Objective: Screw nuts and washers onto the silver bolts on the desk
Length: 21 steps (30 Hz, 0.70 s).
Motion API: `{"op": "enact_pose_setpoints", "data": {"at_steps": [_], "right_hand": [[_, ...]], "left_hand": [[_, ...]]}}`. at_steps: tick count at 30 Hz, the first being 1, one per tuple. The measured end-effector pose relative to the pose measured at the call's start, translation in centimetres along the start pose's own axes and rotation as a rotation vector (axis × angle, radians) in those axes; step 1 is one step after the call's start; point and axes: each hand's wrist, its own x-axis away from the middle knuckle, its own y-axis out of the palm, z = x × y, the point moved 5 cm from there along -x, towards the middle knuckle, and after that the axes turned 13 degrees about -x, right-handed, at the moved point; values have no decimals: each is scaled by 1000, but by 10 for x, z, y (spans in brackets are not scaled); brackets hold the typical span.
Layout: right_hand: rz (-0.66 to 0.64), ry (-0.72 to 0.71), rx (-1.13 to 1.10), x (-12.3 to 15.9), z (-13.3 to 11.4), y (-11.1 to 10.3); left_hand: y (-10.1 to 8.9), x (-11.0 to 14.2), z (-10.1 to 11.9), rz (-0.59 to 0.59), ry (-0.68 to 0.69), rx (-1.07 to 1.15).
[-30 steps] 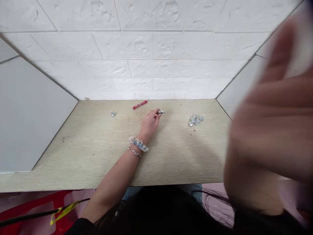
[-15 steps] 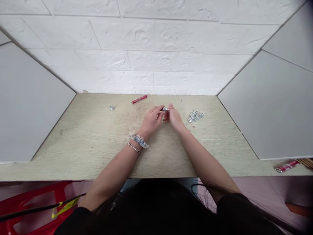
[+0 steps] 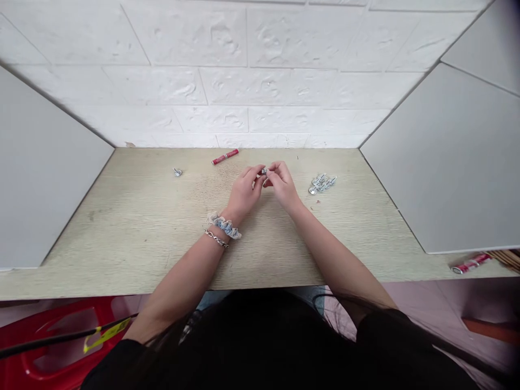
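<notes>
My left hand (image 3: 244, 192) pinches a small silvery bolt (image 3: 264, 171) between thumb and fingertips. From the other side, the thumb and fingers of my right hand (image 3: 283, 187) close on the same bolt, covering much of it. Several similar silvery bolts with wide round heads lie in a heap (image 3: 322, 183) to the right of my hands. A single bolt (image 3: 177, 172) rests on its round head off to the left. A scrunchie (image 3: 224, 225) and a chain bracelet (image 3: 216, 238) circle my left wrist.
Near the white brick-patterned wall (image 3: 227, 86) lies a red tube (image 3: 225, 157) with a silvery band. Grey panels stand on both sides of the wooden tabletop (image 3: 134, 233). Another red tube (image 3: 471, 264) sits at the right front edge. A red stool (image 3: 60, 336) is below left.
My right hand's fingers have curled in and now grip the end of the bolt, where the thumb was raised before. The whole view has shifted slightly.
</notes>
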Motion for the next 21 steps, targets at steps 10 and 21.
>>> {"op": "enact_pose_setpoints", "data": {"at_steps": [10, 21], "right_hand": [[-13, 79, 184, 2, -11, -7], [-18, 20, 20, 4, -14, -1]], "left_hand": [[-5, 3, 11, 30, 69, -26], [-7, 3, 6, 66, 69, -42]]}}
